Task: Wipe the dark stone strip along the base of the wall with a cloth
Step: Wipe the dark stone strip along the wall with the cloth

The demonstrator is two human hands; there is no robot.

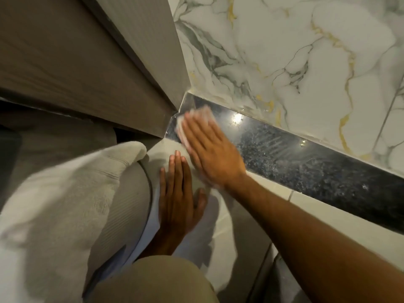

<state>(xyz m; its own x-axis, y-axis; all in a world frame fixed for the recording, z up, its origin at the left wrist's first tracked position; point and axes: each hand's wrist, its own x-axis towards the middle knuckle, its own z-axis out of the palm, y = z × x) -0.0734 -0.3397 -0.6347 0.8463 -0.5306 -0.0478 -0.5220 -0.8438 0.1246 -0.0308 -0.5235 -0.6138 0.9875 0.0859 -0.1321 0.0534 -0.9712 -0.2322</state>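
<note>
Right hand (209, 149) flat, fingers spread, pressing white cloth (196, 119) onto dark stone strip (306, 162) at its corner end beside grey door frame (140, 68). Strip runs under marble wall (295, 51). Left hand (177, 200) flat, fingers extended together, holding nothing, resting on pale floor (240, 232).

dark stone strip (306, 162): polished, speckled, glossy, smeared streaks; marble-look wall (284, 51): smooth, grey and gold veins, slight sheen; cloth (196, 115): white, soft; towel (65, 193) near left: rough terry; left panels (65, 51): matt, fine-ribbed
</note>
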